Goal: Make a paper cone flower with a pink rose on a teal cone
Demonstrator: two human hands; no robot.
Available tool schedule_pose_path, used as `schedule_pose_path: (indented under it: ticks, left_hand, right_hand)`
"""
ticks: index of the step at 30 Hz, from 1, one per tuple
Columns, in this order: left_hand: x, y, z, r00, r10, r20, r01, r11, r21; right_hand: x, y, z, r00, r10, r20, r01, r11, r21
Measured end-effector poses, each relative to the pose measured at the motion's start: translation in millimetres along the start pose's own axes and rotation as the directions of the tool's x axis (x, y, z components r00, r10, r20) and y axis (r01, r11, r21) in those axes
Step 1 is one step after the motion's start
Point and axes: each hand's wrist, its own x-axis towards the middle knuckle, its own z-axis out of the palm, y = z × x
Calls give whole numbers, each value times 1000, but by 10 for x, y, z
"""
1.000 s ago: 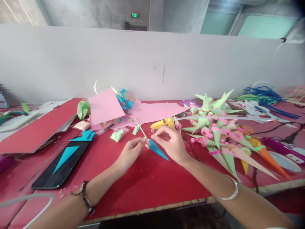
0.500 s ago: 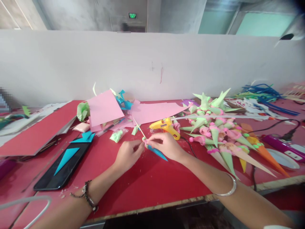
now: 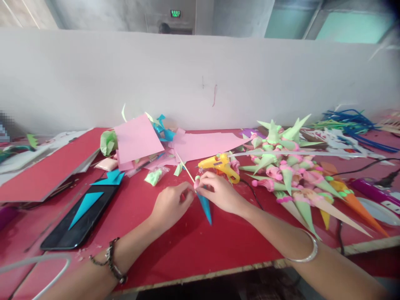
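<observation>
My right hand [image 3: 220, 191] pinches a blue paper cone [image 3: 205, 208] near its wide end, the tip pointing down toward the table's front edge. Pink and green material, perhaps clay, sits at the cone's top. Close to that end, my left hand [image 3: 171, 204] has its fingers curled together; whatever they hold, if anything, is hidden. A thin wooden stick [image 3: 186, 167] slants from the paper pile to the cone's top. Behind my right hand lies a yellow hot glue gun [image 3: 218, 163]. A small bag of light green material [image 3: 154, 176] rests beyond my left hand.
Many finished-looking paper cones [image 3: 286, 175] are heaped at the right. A black phone [image 3: 84, 223] carries blue paper pieces on the left. Pink paper sheets [image 3: 137, 139] lie at the back, before a white partition [image 3: 125, 71]. A purple power strip [image 3: 371, 189] is far right.
The blue cone has turned so that its tip points more toward me instead of off to the right. Both hands stay close together, shifted slightly in the view.
</observation>
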Motion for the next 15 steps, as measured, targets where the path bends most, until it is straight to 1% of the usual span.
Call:
schedule_pose_path:
  ticks: [4,6,8,9,11,13,15]
  left_hand:
    - [5,-8,-14,997,-34,72,34,999,0]
    - [2,-25,-14,996,-40,77,41,999,-10]
    - [2,-52,-1,996,-36,76,41,997,-61]
    - [5,-68,11,996,-25,89,36,993,-115]
    - [18,-95,42,990,18,139,23,958,-287]
    - [36,-109,69,979,70,192,34,872,-489]
    - [55,-108,81,972,87,220,72,776,-626]
  right_hand:
    - [-5,-55,-13,996,-93,9,91,991,102]
    - [-15,-91,-22,989,-145,-16,145,974,175]
    - [-27,-119,-25,982,-182,-42,187,957,224]
    - [-34,-129,-24,979,-198,-48,204,950,238]
    - [-44,-141,-18,973,-224,-54,230,943,242]
    - [-51,-148,-15,970,-230,-83,243,944,224]
    - [-56,-154,-24,964,-206,-168,238,952,194]
